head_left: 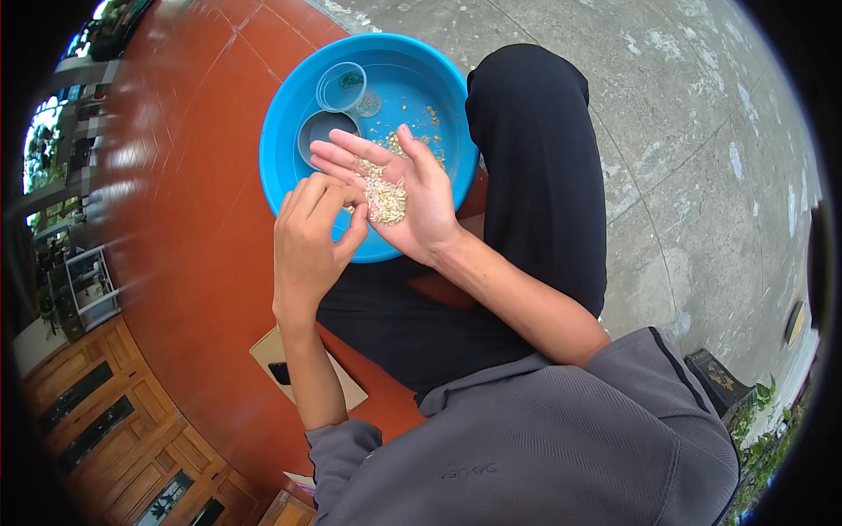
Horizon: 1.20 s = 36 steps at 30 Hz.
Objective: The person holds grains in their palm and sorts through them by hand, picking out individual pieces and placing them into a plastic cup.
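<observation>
My right hand (421, 197) is palm up over a blue plastic basin (281, 114), its fingers stretched out to the left. A small heap of pale, narrow seeds (386, 202) lies on its palm and finger bases. At the heap's left edge, my left hand (311, 223) is turned palm down with thumb and fingertips pinched together. What sits between those fingertips is too small to make out. Inside the basin, a clear plastic cup (342, 86) stands beside a grey round bowl (320, 131), which my right fingers partly hide. Loose yellowish bits (431, 114) are scattered on the basin floor.
My bent leg in black trousers (539, 175) rises against the basin's right side. On the red tiled floor (193, 175), a dark phone-like object (279, 373) rests on a piece of cardboard (351, 387). Grey concrete (684, 175) lies right; wooden doors (149, 430) stand lower left.
</observation>
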Tool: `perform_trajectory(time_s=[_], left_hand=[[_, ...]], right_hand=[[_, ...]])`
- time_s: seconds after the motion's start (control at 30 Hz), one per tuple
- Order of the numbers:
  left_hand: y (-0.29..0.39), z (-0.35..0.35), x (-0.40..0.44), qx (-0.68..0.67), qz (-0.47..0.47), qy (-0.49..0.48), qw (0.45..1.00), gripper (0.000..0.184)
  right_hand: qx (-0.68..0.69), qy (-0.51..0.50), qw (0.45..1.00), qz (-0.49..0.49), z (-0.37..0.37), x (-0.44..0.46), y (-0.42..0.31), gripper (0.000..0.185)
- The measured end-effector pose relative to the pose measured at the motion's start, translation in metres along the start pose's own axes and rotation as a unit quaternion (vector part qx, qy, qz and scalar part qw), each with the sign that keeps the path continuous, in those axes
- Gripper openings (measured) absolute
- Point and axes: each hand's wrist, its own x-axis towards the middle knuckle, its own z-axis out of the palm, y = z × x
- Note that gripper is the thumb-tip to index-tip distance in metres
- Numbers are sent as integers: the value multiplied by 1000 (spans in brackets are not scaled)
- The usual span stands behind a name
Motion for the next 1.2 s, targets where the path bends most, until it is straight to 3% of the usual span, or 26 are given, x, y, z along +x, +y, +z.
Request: perform_trajectory(time_s=[0.07,0.17,0.2,0.27,0.4,0.5,0.6,0.7,0.9,1.2], left_hand=[[-2,2,-2,-113,-59,9,992,11],[-5,-5,-4,-143,-92,17,985,11],[-7,-4,-3,-223,-121,34,967,9],[-11,-2,-2,-379,-178,70,906,7],[-16,4,5,-618,-275,47,735,15],[-22,12,7,-679,-294,47,671,16],[-30,14,8,-704,-300,58,641,17],[-40,8,16,-721,-281,55,631,16],[-33,4,29,-576,-280,113,759,10],[-30,10,23,-582,-274,122,756,8]], right_hand=[[12,5,1000,-1,0,1,0,90],[30,22,999,-1,-2,2,0,89],[44,32,999,-5,-2,2,-1,88],[71,52,996,-11,1,1,-2,86],[74,60,995,-19,2,3,-4,84],[64,72,995,-32,1,4,-5,84],[64,82,994,-31,1,5,-4,82],[52,91,994,-21,6,6,-4,80],[27,107,994,-10,12,6,-7,75],[27,118,993,-7,13,6,-4,72]])
